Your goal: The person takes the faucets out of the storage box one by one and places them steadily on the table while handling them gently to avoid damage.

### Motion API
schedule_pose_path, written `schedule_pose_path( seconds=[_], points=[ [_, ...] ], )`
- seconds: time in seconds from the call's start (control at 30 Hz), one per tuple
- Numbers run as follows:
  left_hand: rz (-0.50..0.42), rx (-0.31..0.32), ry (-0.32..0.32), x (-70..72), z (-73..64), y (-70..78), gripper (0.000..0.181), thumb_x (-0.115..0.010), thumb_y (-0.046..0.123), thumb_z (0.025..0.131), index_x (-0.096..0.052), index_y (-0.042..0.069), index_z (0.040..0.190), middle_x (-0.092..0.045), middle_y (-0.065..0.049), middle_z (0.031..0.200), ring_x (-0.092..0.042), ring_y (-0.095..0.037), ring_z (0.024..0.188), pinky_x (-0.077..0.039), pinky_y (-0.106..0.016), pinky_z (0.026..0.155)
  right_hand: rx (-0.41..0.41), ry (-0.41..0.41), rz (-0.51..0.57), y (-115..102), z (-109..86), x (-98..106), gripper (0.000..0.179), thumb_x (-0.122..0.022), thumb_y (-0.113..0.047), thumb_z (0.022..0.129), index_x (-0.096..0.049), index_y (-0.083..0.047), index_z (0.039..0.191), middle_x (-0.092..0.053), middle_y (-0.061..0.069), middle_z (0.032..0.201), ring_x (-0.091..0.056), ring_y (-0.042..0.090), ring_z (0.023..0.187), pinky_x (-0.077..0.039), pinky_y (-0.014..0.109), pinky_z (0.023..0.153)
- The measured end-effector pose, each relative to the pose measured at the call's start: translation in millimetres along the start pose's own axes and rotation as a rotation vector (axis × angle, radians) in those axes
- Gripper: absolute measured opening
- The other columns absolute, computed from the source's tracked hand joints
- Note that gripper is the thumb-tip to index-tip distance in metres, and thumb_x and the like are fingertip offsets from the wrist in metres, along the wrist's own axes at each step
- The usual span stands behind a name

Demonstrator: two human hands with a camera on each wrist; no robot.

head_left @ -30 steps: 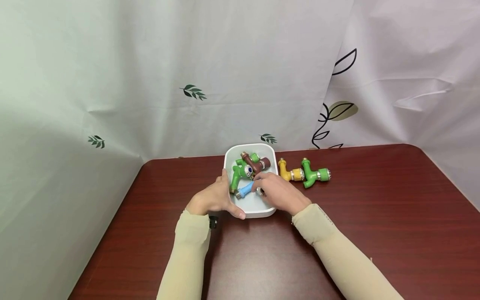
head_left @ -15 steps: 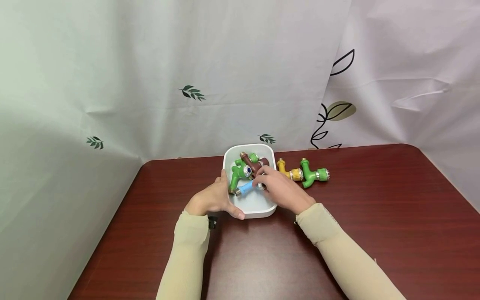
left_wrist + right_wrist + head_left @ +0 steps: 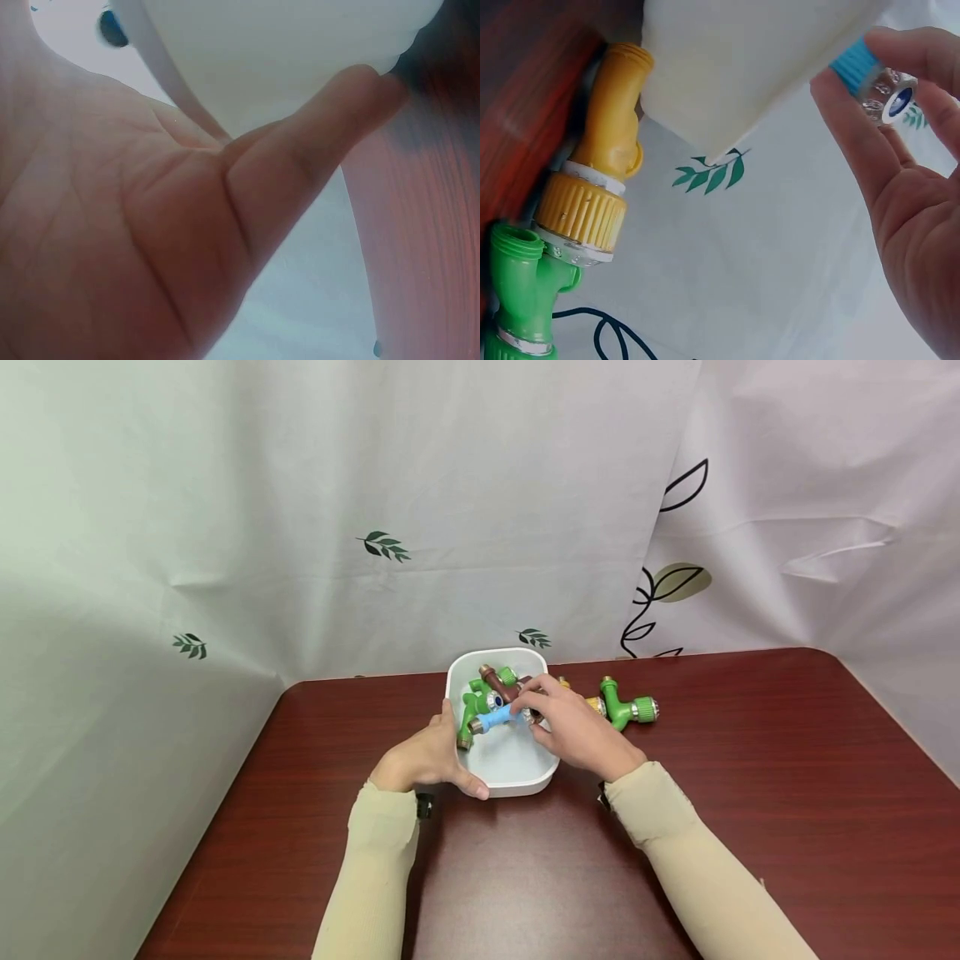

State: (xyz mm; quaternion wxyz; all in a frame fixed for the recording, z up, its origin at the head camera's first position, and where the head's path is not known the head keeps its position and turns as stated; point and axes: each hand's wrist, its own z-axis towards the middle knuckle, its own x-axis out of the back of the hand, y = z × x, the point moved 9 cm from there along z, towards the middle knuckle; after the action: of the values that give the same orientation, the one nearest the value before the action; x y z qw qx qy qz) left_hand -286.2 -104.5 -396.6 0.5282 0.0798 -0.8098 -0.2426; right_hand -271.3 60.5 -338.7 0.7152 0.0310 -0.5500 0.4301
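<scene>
Markings: no text, label, brand or number can be read in any view. The blue disc (image 3: 901,103) on the end of the blue tap (image 3: 854,66) (right wrist view) is too small to tell whether it bears a mark. The same applies to the blue insert (image 3: 494,700) on the green tap (image 3: 470,717) (head view).
</scene>
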Motion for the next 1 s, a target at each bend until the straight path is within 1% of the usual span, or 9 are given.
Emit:
schedule_pose_path(
  seconds=[0.13,0.23,0.5,0.7,0.83,1.0],
  points=[
    [0.001,0.009,-0.002,-0.2,-0.6,0.1,0.159,-0.099,0.048,0.054,0.011,-0.009,0.155,-0.024,-0.034,0.157,-0.039,-0.038,0.139,-0.036,-0.048,0.112,0.006,0.031,0.021,1,0.1,8,0.025,-0.072,0.002,0.087,-0.072,-0.013,0.107,-0.058,0.008,0.120,-0.061,0.025,0.106,-0.051,0.039,0.088],
    [-0.004,0.010,-0.002,-0.1,-0.9,0.3,0.159,-0.099,0.047,0.054,0.011,-0.008,0.155,-0.024,-0.034,0.156,-0.041,-0.037,0.138,-0.037,-0.047,0.111,-0.003,0.053,0.030,3,-0.2,15,0.024,-0.071,0.001,0.088,-0.072,-0.013,0.108,-0.059,0.007,0.121,-0.061,0.023,0.105,-0.051,0.039,0.087],
    [0.001,0.010,-0.002,0.2,-1.1,0.3,0.159,-0.099,0.047,0.054,0.010,-0.009,0.155,-0.024,-0.034,0.157,-0.041,-0.037,0.138,-0.036,-0.047,0.112,-0.017,0.103,0.059,7,-4.7,33,0.024,-0.067,0.001,0.094,-0.069,-0.010,0.116,-0.056,0.012,0.126,-0.059,0.024,0.104,-0.051,0.039,0.086],
    [0.003,0.010,-0.001,0.4,-1.2,0.1,0.160,-0.100,0.047,0.053,0.011,-0.009,0.155,-0.024,-0.034,0.157,-0.041,-0.037,0.138,-0.036,-0.047,0.112,-0.021,0.148,0.057,12,-8.3,48,0.025,-0.068,0.003,0.092,-0.068,-0.008,0.115,-0.056,0.014,0.124,-0.059,0.026,0.101,-0.049,0.040,0.083],
    [0.002,0.009,-0.003,0.4,-0.5,0.0,0.161,-0.100,0.047,0.053,0.012,-0.008,0.155,-0.024,-0.033,0.157,-0.041,-0.036,0.137,-0.036,-0.047,0.112,-0.054,0.153,0.068,19,-10.3,56,0.026,-0.069,0.004,0.091,-0.068,-0.007,0.115,-0.056,0.014,0.124,-0.059,0.025,0.096,-0.050,0.039,0.083],
    [-0.002,0.005,-0.002,-0.1,-0.4,0.0,0.160,-0.099,0.046,0.054,0.012,-0.009,0.155,-0.024,-0.033,0.157,-0.041,-0.036,0.137,-0.036,-0.047,0.112,-0.113,0.148,0.073,32,-16.0,66,0.026,-0.068,0.001,0.093,-0.066,-0.008,0.117,-0.056,0.012,0.123,-0.060,0.023,0.093,-0.048,0.039,0.083]
  ],
)
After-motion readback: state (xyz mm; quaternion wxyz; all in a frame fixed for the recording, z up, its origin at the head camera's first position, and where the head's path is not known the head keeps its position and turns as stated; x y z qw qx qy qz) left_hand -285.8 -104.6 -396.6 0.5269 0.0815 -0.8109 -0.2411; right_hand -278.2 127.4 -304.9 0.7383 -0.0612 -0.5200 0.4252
